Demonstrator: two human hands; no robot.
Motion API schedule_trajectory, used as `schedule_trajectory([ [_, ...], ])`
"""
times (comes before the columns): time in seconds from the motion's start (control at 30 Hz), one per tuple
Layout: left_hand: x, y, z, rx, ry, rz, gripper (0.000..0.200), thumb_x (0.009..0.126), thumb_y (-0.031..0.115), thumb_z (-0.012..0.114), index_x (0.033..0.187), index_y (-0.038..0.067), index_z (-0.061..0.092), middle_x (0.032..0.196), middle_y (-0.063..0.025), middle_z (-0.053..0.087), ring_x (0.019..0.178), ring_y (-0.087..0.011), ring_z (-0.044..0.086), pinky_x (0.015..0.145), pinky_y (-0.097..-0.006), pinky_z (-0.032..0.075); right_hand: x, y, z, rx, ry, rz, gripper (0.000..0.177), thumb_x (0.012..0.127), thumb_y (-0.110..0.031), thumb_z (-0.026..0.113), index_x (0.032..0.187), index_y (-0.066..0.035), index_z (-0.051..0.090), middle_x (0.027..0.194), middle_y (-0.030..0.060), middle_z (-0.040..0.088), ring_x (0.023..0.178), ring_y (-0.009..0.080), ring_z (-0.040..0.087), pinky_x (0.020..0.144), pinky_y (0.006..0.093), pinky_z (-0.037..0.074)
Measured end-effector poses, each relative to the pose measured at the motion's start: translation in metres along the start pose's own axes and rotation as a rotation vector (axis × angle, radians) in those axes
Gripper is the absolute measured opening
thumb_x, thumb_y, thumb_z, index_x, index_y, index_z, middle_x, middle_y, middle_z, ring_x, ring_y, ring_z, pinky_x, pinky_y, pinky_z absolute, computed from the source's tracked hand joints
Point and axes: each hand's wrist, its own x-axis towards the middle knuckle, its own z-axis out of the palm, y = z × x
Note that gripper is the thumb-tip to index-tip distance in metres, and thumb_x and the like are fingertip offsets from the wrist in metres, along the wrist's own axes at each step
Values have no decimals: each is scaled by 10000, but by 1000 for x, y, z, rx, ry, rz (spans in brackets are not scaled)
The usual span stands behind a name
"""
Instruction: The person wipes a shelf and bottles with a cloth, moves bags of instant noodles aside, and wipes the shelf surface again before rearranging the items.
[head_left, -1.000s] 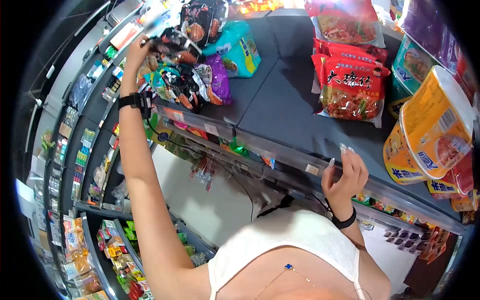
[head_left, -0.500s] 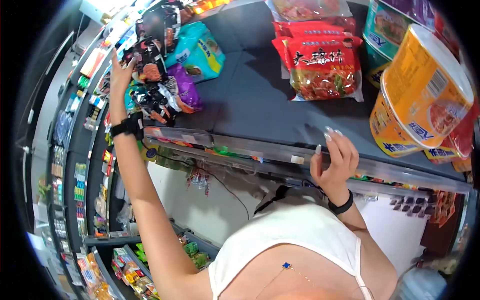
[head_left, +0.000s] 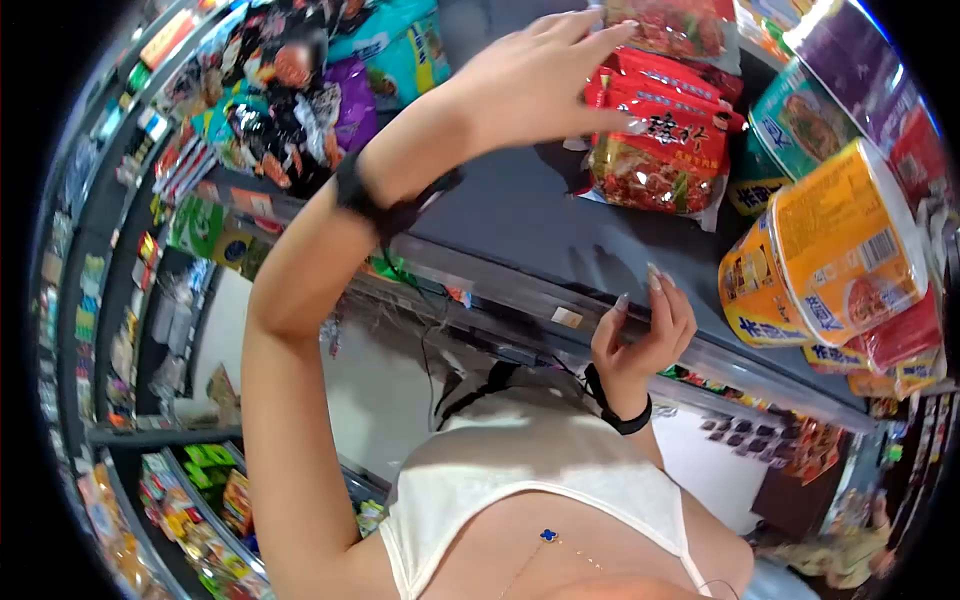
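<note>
My left hand [head_left: 535,85] stretches across the shelf, its fingers spread, somewhat blurred. Its fingertips overlap the left side of a stack of red instant noodle packets [head_left: 660,145]; one finger reaches toward another clear-fronted noodle packet [head_left: 680,30] behind. Near the shelf's front edge, my right hand [head_left: 645,335] is raised palm up with fingers apart and nothing in it. To its right stand orange instant noodle tubs [head_left: 850,250], one tilted on top of another. A teal noodle tub [head_left: 800,125] is behind them.
Black snack bags [head_left: 290,120], a purple bag [head_left: 353,105] and a teal bag [head_left: 395,50] crowd the left of the dark shelf [head_left: 520,215]. A clear strip [head_left: 480,265] lines its front edge. Lower racks [head_left: 200,500] hold more packaged goods. A person [head_left: 850,545] is at the far right.
My left hand has left the black bags and swung right to the red noodle packets. My right hand stays open near the shelf edge. The whole view has shifted a little.
</note>
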Motion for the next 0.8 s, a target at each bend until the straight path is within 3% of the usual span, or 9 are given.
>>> schedule_trajectory([
  [0.03,11,-12,20,-12,24,5,703,816,498,628,1312,29,462,1297,-209,486,1199,-348,477,977,-418,415,0,-1,0,-3,0,-10,484,725,-52,613,1194,-57,497,1146,122,598,1029,300,543,885,379,412],
  [0.1,42,-24,47,-65,-257,-125,654,850,467,604,1323,40,456,1287,-199,494,1152,-356,511,989,-405,405,0,-2,-1,-23,15,-16,481,734,-57,612,1200,-55,496,1148,124,598,1032,298,543,891,381,406],
  [0.17,50,-32,65,-97,-266,-67,688,828,525,600,1300,38,485,1233,-198,527,1127,-352,530,976,-409,415,0,-2,-1,-35,14,-3,488,737,-63,618,1209,-54,494,1148,113,599,1028,291,543,897,375,402],
  [0.33,67,-11,59,104,-381,-84,905,682,739,593,1220,12,556,1142,-225,560,1073,-326,563,885,-396,473,0,-2,-1,-59,3,17,509,721,-62,627,1213,-48,499,1148,107,601,1020,290,546,890,371,406],
  [0.43,81,0,44,131,-662,-71,945,641,803,556,1086,-28,623,1049,-228,616,1000,-356,599,843,-416,497,-1,-2,1,-50,13,5,511,720,-60,625,1215,-42,500,1139,113,605,1007,296,554,878,369,415],
  [0.53,63,10,43,136,-278,102,887,670,705,636,1094,-70,551,954,-223,630,883,-354,629,771,-399,511,0,-3,0,-51,22,5,490,726,-59,619,1203,-33,508,1123,119,613,997,300,561,866,369,424],
  [0.63,61,31,20,-182,-566,-38,888,653,669,682,1141,-50,501,853,-216,636,821,-350,637,741,-395,513,0,-3,2,-55,39,-6,461,735,-62,614,1185,-24,520,1112,119,619,996,299,563,861,367,428],
  [0.67,60,44,5,-183,-653,-79,845,663,561,736,1209,-19,454,866,-202,639,852,-332,636,721,-397,512,-1,-1,3,-57,46,-13,452,738,-64,613,1180,-21,524,1110,119,620,998,299,562,861,367,429],
  [0.8,36,63,-5,-105,-490,130,755,654,368,762,1255,27,458,875,-169,641,852,-324,637,686,-397,511,-2,0,3,-21,50,11,461,734,-63,614,1186,-31,529,1105,120,621,1004,301,555,867,367,425],
])
